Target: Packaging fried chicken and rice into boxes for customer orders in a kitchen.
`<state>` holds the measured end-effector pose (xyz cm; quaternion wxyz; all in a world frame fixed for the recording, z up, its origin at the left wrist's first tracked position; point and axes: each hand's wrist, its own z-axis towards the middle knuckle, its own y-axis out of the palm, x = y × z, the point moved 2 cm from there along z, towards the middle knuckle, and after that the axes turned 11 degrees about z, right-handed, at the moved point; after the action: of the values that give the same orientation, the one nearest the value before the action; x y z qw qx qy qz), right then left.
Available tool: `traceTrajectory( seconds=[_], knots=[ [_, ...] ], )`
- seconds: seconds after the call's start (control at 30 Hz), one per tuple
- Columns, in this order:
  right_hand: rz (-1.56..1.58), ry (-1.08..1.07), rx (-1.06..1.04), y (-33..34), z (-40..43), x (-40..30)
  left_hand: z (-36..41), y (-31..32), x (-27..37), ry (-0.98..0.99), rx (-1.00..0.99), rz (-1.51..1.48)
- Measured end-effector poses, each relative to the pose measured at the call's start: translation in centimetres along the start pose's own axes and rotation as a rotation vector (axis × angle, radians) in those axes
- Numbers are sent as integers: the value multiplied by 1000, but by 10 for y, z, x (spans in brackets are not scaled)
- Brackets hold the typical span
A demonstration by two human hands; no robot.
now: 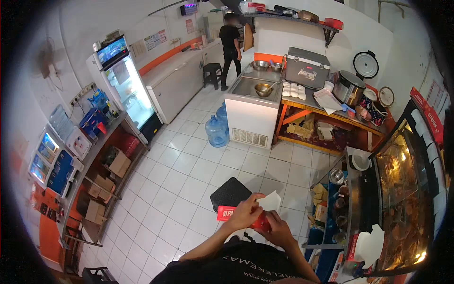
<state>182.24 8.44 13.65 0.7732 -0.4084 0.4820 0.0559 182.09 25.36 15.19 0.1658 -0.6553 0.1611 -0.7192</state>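
Observation:
Both my hands hold a red paperboard food box with a white inside, in front of my body. My left hand grips its left part, beside a red printed flap. My right hand is closed around its right side. A white flap stands up beyond my fingers. The box's underside and part of its body are hidden by my hands. Just beyond it on the floor is a black stool. At the lower right, another open red and white box rests by the lit glass display case.
A person in black stands far back by a chest freezer. Blue water bottles stand beside a white freezer. To the right are an orange-edged table and a metal shelf rack. A long counter runs along the left.

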Motion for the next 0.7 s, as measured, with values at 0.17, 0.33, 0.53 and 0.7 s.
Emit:
traceTrajectory(
  seconds=[0.17,0.33,0.53,0.7],
  knots=[
    [3,99,6,17,20,-11,-26,-106,-77,-133,-166,265],
    [288,187,330,33,21,17,-48,-133,-85,-19,-249,-426],
    [397,320,439,42,43,26,-25,-89,-132,-196,-406,-939],
    [-114,21,536,49,34,-14,14,-70,-104,-238,-433,-995]
  ],
)
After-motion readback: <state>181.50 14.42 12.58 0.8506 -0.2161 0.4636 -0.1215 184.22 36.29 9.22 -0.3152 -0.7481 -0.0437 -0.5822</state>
